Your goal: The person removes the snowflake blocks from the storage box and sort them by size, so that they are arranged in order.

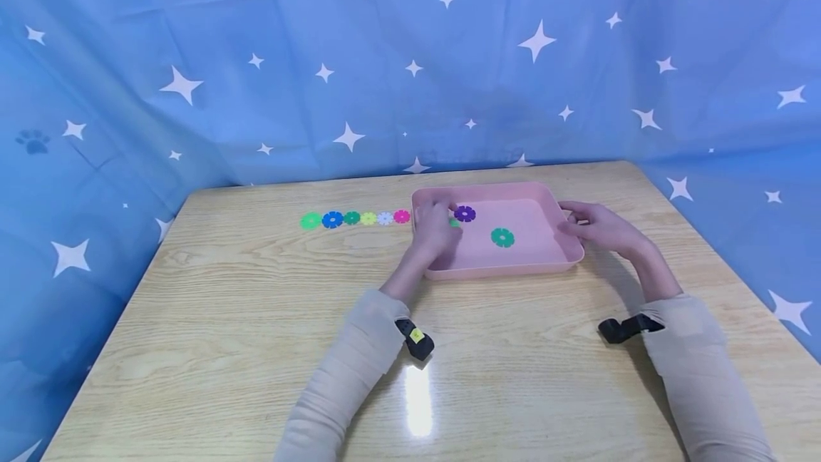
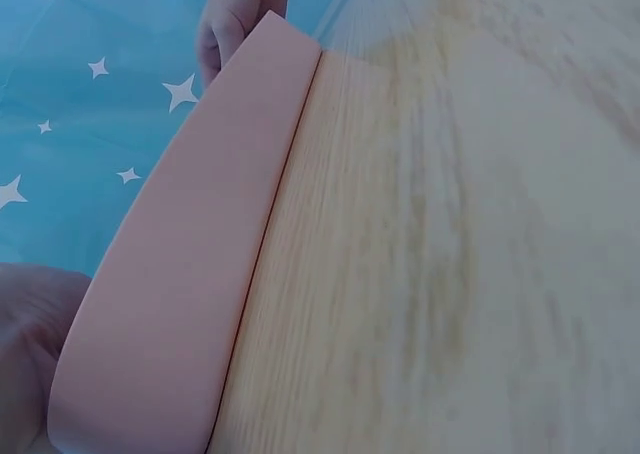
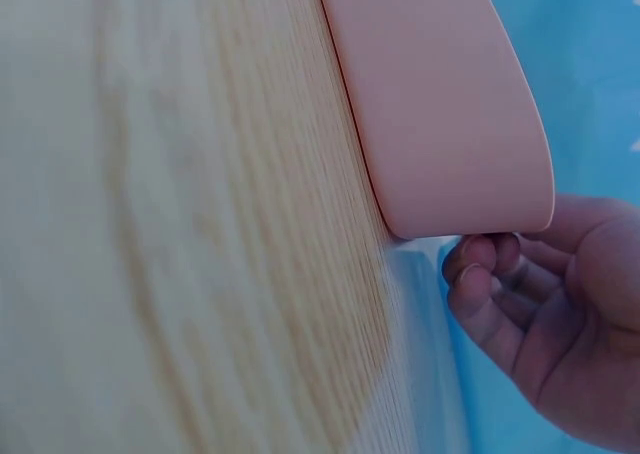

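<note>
A shallow pink tray (image 1: pixel 513 271) lies toward the back right of the table. My left hand (image 1: pixel 436 228) reaches over its left side, fingers bent down beside a light green snowflake disc (image 1: pixel 455 222) that it partly hides. I cannot tell whether those fingers pinch the disc. Just right of them is a purple snowflake disc (image 1: pixel 465 214), and a green snowflake disc (image 1: pixel 503 237) lies nearer the tray's middle. My right hand (image 1: pixel 596 224) holds the tray's right rim. In the right wrist view, its curled fingers (image 3: pixel 485 309) sit against the outside of the tray wall (image 3: pixel 450 114).
Left of the tray, several snowflake discs form a row, from a light green disc (image 1: pixel 311 221) and a blue disc (image 1: pixel 333 219) to a pink disc (image 1: pixel 401 216) close by the tray. A blue star-print curtain (image 1: pixel 385 91) hangs behind the wooden table (image 1: pixel 224 319).
</note>
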{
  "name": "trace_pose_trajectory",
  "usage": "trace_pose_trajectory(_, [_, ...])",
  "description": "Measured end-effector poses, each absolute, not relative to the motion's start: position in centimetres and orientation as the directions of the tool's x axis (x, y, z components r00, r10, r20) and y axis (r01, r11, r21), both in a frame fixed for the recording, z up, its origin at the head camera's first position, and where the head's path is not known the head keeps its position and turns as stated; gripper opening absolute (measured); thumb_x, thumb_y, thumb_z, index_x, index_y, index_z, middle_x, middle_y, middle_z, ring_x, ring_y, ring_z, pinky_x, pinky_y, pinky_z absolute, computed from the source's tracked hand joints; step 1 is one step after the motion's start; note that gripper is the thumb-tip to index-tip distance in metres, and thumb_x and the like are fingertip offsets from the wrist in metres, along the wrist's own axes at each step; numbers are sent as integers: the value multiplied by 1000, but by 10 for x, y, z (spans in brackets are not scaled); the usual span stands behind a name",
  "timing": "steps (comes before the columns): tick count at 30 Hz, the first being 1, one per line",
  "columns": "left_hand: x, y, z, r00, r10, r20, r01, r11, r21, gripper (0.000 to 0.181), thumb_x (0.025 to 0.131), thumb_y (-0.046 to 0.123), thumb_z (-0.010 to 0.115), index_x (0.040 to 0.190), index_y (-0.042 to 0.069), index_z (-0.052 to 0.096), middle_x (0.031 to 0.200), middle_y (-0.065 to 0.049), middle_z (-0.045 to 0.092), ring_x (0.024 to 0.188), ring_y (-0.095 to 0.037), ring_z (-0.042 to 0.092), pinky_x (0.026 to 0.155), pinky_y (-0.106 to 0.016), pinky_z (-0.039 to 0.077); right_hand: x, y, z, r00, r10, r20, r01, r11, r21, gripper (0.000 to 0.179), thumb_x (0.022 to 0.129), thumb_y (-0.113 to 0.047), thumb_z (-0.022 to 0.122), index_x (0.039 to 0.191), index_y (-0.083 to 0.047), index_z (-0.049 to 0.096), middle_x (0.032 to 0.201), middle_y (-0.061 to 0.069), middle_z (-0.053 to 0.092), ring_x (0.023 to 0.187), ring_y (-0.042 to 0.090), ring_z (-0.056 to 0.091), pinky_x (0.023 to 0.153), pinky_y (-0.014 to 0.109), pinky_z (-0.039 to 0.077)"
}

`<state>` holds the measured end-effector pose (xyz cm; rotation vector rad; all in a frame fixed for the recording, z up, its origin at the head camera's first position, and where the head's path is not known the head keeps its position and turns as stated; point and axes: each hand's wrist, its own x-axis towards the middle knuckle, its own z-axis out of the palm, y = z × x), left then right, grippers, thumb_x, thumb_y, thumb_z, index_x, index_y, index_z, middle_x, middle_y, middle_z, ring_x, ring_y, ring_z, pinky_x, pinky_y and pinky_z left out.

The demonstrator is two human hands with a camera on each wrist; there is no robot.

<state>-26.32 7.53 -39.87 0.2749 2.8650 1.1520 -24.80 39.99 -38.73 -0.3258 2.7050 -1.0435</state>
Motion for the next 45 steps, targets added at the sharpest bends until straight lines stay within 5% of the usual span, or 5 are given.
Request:
trace_pose_trajectory(5, [-263, 76, -396, -984, 178, -21, 122, 749, 651, 44, 87, 8, 77, 129, 7, 62, 131, -10, 57, 126, -27, 46, 106, -40, 42, -248, 397, -384, -950, -286, -128, -123, 715, -689, 62, 104, -17, 56, 154, 7, 29, 97, 14, 57, 69, 21, 49, 58, 31, 40])
trace_pose_trajectory(12, [-262, 76, -396, -978, 199, -60, 101, 706, 700, 38, 85, 15, 83, 118, 7, 64, 110, -5, 58, 101, -20, 53, 88, -32, 50, -247, 396, -383, -948, -288, -134, -119, 712, -692, 62, 104, -18, 56, 155, 6, 28, 96, 14, 57, 68, 21, 48, 58, 31, 40])
trace_pose_trajectory(23, [-260, 65, -394, -966, 250, 61, 185, 513, 838, 12, 95, 14, 73, 105, 9, 71, 89, 1, 65, 82, -16, 59, 74, -26, 51, -245, 395, -383, -948, -286, -140, -113, 712, -693, 62, 105, -18, 56, 155, 7, 27, 97, 15, 57, 70, 23, 49, 58, 31, 41])
trace_pose_trajectory(35, [-261, 28, -373, -986, 169, 10, 83, 433, 897, 33, 95, 10, 70, 127, 3, 65, 106, -8, 65, 96, -22, 60, 80, -31, 53, -244, 396, -382, -948, -285, -139, -114, 715, -689, 62, 105, -18, 56, 155, 7, 28, 96, 15, 57, 69, 24, 48, 58, 31, 39])
trace_pose_trajectory(45, [-269, -18, -370, -996, 84, 30, 61, 396, 916, 23, 96, 9, 69, 119, 6, 67, 106, -11, 65, 95, -23, 62, 75, -31, 55, -247, 397, -386, -951, -277, -138, -112, 723, -681, 63, 105, -17, 55, 155, 7, 26, 97, 15, 55, 68, 22, 47, 58, 31, 39])
